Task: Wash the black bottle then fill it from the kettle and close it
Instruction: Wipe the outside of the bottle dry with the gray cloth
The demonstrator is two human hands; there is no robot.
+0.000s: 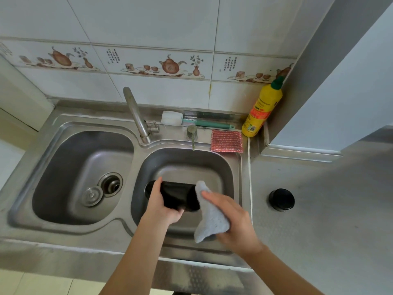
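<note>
Washing stage: left hand (163,207) grips the black bottle (178,195) sideways over the right sink basin (229,167), right hand (231,218) fingers pinching a grey cloth (209,218) against it. Cap (281,199) waits on the tabletop (319,209); filling, closing remain.

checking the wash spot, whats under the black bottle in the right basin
Bare steel floor of the right basin lies under the black bottle. The bottle, both hands and the cloth cover any drain there.

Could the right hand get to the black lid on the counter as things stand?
Probably yes. The lid sits alone on the counter, right of the sink, on the right hand's side with nothing between. But that hand holds a cloth, so it would need to drop it first.
</note>
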